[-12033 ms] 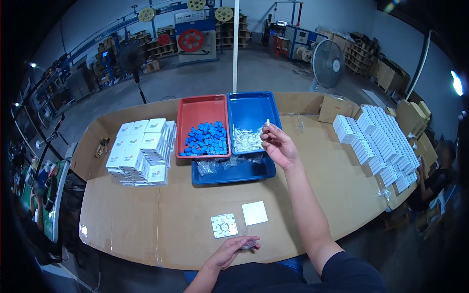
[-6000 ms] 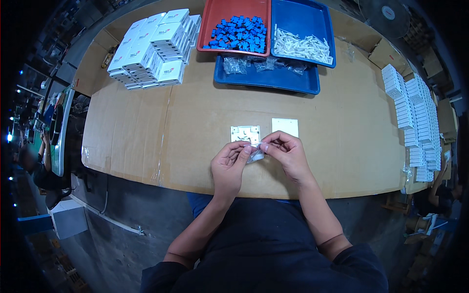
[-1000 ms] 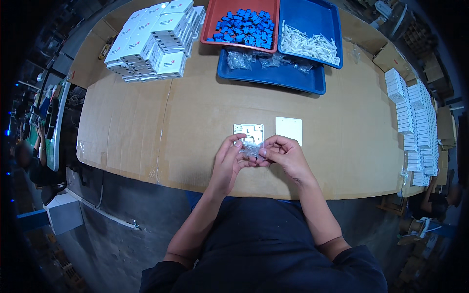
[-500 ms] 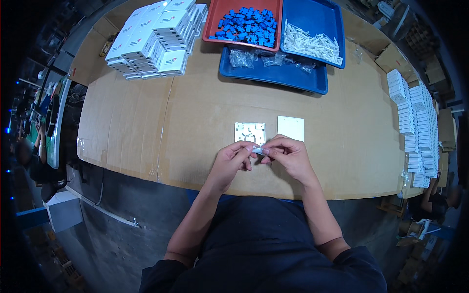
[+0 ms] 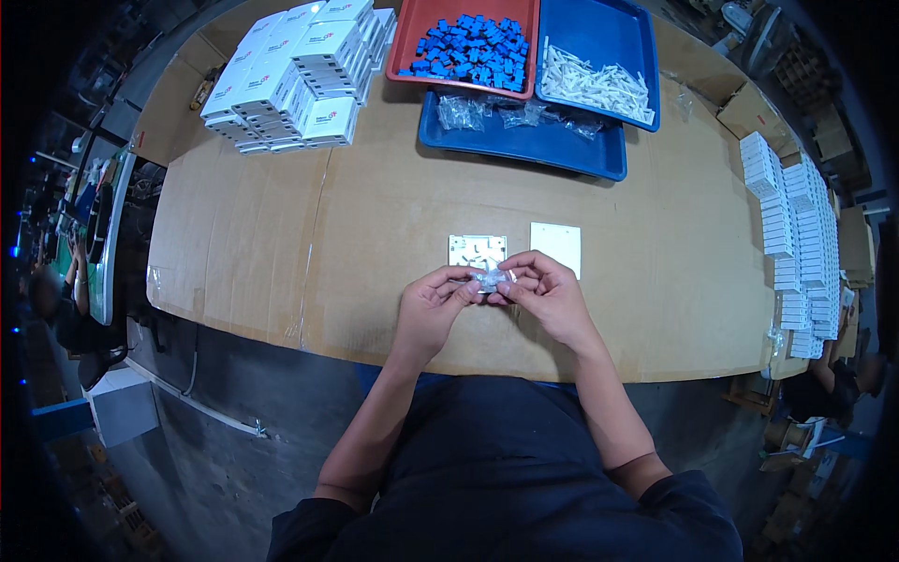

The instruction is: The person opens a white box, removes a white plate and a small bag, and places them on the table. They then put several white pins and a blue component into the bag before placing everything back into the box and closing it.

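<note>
Both hands pinch a small clear plastic bag [image 5: 490,278] between them at the middle of the table. My left hand [image 5: 436,307] grips its left side with thumb and fingers, and my right hand [image 5: 547,298] has its right side. What the bag contains is too small to make out. Just beyond the fingers lies a white open plastic housing [image 5: 476,245] with small molded parts inside, its near edge partly covered by the bag and hands. Beside it, to the right, a flat white square cover [image 5: 559,245] rests on the table, its near left corner behind my right hand.
Stacked white boxes [image 5: 272,80] stand at the back left. A red tray [image 5: 405,56] of blue parts and a blue tray [image 5: 655,56] of white sticks overlap a lower blue tray [image 5: 524,155] with clear bags. White pieces [image 5: 791,239] are stacked along the cardboard-covered table's [image 5: 393,197] right edge.
The bag now looks spread wider and more crinkled between my fingers. My hands have shifted slightly to the left and upward, both still gripping it.
</note>
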Demonstrator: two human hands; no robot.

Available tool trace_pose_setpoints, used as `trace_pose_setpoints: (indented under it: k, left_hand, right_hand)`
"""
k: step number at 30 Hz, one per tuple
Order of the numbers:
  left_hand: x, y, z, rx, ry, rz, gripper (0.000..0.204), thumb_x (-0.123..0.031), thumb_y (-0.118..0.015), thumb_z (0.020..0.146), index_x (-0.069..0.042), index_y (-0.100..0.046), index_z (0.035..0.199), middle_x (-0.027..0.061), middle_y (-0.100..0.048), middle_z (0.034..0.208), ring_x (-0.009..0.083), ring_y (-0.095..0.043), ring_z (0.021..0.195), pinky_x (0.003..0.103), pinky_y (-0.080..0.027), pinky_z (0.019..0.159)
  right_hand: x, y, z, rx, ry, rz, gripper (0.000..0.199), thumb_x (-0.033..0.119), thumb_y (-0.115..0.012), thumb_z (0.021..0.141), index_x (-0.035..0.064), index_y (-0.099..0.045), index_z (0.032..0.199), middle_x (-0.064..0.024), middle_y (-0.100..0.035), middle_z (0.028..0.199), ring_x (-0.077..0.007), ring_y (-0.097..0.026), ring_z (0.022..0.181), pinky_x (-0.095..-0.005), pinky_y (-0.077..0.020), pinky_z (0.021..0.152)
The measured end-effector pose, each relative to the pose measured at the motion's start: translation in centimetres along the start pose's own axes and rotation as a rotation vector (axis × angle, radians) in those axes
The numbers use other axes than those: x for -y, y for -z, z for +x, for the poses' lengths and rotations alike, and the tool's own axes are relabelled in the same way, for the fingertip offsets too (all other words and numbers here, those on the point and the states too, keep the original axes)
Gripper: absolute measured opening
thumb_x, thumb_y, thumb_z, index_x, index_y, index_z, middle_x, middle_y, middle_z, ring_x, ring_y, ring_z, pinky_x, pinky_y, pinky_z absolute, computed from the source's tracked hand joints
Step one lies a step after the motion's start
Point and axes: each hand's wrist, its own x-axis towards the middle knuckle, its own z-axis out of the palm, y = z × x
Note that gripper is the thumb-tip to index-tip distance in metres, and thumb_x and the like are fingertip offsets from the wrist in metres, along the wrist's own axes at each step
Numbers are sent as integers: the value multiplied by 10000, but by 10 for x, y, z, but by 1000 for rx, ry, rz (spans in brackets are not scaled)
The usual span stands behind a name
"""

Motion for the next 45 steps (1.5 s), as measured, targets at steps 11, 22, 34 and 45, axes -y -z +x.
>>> trace_pose_setpoints:
  k: [11,22,34,45]
  left_hand:
    - [2,5,-1,-48,9,71,240,-29,-666,1013,39,-648,1243,51,-704,981,86,-645,857,237,-551,797]
    - [8,-1,-3,-141,20,-26,173,-60,-657,1029,32,-640,1174,97,-724,1009,110,-697,876,259,-582,813]
    - [-14,6,-2,-63,-378,676,209,9,-712,953,28,-711,1161,83,-730,980,102,-671,834,243,-534,755]
    - [-20,1,-1,-70,-322,734,276,1,-777,893,13,-717,1162,89,-724,979,96,-618,724,255,-519,734]
  right_hand:
    - [-10,-1,0,-151,41,-83,179,-28,-716,962,-37,-678,1137,-90,-744,1074,-122,-700,992,-258,-581,860]
    - [-11,-9,0,-168,-1,5,166,-12,-690,989,-37,-659,1150,-117,-743,1002,-170,-746,878,-311,-642,799]
    - [-18,-2,7,-131,9,-53,231,-58,-686,969,-48,-674,1199,-100,-724,1068,-135,-720,912,-257,-603,819]
    - [-16,-5,7,-73,42,-32,352,-116,-703,921,-51,-651,1263,-94,-689,1171,-144,-666,1098,-258,-572,946]
